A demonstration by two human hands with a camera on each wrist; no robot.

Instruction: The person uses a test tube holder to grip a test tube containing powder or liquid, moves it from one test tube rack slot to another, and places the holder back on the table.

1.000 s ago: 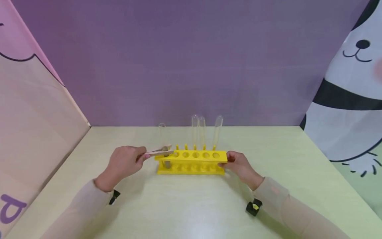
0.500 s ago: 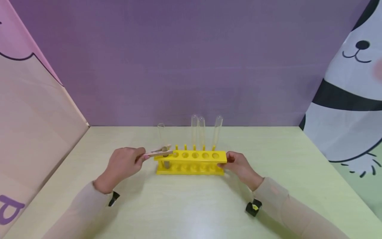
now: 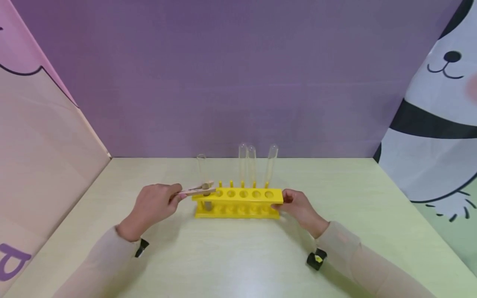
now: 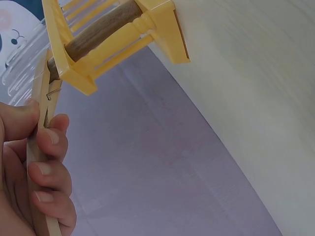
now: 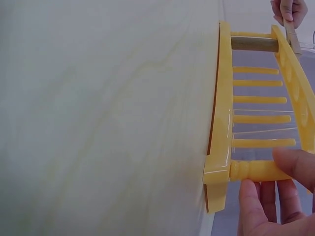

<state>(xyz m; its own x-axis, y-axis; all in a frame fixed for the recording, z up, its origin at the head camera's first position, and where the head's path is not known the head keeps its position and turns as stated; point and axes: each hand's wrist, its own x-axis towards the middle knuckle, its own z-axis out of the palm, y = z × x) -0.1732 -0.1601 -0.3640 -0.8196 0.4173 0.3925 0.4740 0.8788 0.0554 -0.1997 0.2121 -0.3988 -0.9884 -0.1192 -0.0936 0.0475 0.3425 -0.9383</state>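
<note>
In the head view a yellow test tube rack (image 3: 237, 214) stands mid-table. My left hand (image 3: 154, 205) grips a wooden test tube clamp (image 3: 193, 191) from the left, fingers curled round its handle in the left wrist view. The clamp's tip lies around the top of a test tube with brown contents (image 4: 106, 29), which stands in the rack's leftmost hole. My right hand (image 3: 301, 210) holds the rack's right end; in the right wrist view its thumb and fingers pinch the yellow end post (image 5: 256, 170). The other holes in the top bar hold no tubes.
Behind the rack, several clear test tubes (image 3: 243, 163) sit upside down on its pegs, rounded ends up. One more clear tube (image 3: 201, 165) stands at the left. A purple backdrop (image 3: 238, 82) closes the pale table's (image 3: 238, 256) far edge; printed panels flank both sides.
</note>
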